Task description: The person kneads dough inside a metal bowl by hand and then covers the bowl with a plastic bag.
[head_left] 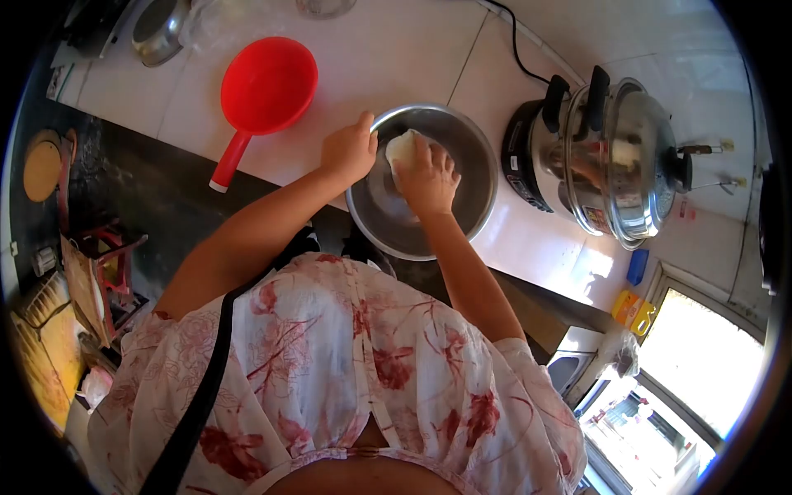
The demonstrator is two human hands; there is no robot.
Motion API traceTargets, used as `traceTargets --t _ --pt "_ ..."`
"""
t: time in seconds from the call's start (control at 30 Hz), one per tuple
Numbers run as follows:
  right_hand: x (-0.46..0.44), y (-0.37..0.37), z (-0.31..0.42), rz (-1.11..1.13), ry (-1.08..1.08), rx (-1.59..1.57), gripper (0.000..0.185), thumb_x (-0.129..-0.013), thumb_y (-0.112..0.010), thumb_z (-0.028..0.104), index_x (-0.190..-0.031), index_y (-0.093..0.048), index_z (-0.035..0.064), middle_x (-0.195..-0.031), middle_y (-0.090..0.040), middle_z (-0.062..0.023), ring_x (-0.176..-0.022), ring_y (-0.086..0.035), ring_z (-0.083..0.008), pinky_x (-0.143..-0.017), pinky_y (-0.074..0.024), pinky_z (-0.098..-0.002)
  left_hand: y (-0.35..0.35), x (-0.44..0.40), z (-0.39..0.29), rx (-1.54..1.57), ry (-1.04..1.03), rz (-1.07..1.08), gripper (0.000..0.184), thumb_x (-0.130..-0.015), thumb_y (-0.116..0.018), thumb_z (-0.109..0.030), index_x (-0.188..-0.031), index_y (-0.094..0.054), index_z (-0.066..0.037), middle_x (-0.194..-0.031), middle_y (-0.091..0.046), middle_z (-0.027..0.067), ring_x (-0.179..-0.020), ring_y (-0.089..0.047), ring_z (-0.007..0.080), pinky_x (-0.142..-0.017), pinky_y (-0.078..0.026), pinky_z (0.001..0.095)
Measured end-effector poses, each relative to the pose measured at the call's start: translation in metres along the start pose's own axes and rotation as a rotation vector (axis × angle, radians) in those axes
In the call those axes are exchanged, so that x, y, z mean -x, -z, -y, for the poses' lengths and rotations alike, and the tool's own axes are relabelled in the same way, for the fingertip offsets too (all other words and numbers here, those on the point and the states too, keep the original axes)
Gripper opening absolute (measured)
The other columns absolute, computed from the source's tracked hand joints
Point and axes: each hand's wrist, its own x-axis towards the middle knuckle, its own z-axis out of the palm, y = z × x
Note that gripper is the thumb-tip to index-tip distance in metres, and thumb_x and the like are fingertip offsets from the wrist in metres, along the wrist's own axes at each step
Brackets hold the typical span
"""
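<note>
A round metal basin stands at the counter's front edge. Inside it, toward the back, lies a pale, dough-like lump. My right hand is in the basin, pressing on the lump's right side with its fingers apart. At the basin's left rim is my left hand, its fingers curled round the rim and the thumb up. The lump's underside is hidden.
A red dipper lies on the counter left of the basin. To the right stands a steel steamer pot with a glass lid, on a black base with a cord. A metal bowl is at the back left.
</note>
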Motion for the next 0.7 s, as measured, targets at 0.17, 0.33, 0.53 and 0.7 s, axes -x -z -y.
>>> traceTargets --t 0.17,0.33,0.53,0.7 --pt "-0.008 -0.036 0.004 -0.162 0.104 -0.114 0.079 -0.074 -0.068 0.043 -0.137 -0.035 0.008 -0.132 -0.043 -0.0152 -0.116 -0.047 -0.0351 -0.089 -0.0412 -0.0501 0.003 -0.001 -0.002 -0.061 -0.021 -0.002 0.017 -0.086 -0.054 -0.016 -0.097 -0.047 -0.005 -0.066 -0.062 0.0154 -0.062 -0.06 0.0373 -0.055 -0.046 0.0487" --pt "-0.009 -0.052 0.015 -0.367 0.178 0.063 0.076 -0.071 -0.07 0.038 -0.133 -0.04 0.0053 -0.13 -0.043 -0.0157 -0.111 -0.047 -0.0339 -0.087 -0.0416 -0.0492 0.002 -0.001 -0.004 -0.036 -0.011 -0.008 0.015 -0.087 -0.054 -0.016 -0.095 -0.047 -0.005 -0.065 -0.062 0.0158 -0.06 -0.06 0.0376 -0.054 -0.046 0.0486" --pt "-0.018 -0.057 0.017 -0.449 0.251 0.093 0.076 -0.069 -0.071 0.036 -0.132 -0.041 0.0072 -0.127 -0.045 -0.0147 -0.111 -0.048 -0.0337 -0.087 -0.0406 -0.05 0.002 -0.004 -0.001 -0.042 -0.041 -0.04 0.016 -0.087 -0.054 -0.017 -0.096 -0.047 -0.006 -0.065 -0.061 0.0166 -0.059 -0.06 0.0382 -0.053 -0.046 0.0494" --pt "-0.022 -0.047 0.012 -0.316 0.19 -0.039 0.076 -0.068 -0.072 0.034 -0.133 -0.041 0.0091 -0.129 -0.046 -0.0135 -0.113 -0.048 -0.0305 -0.09 -0.0406 -0.0482 0.003 -0.003 -0.004 -0.051 0.004 -0.035 0.016 -0.086 -0.054 -0.017 -0.096 -0.047 -0.006 -0.066 -0.062 0.0164 -0.061 -0.06 0.0381 -0.055 -0.046 0.0496"
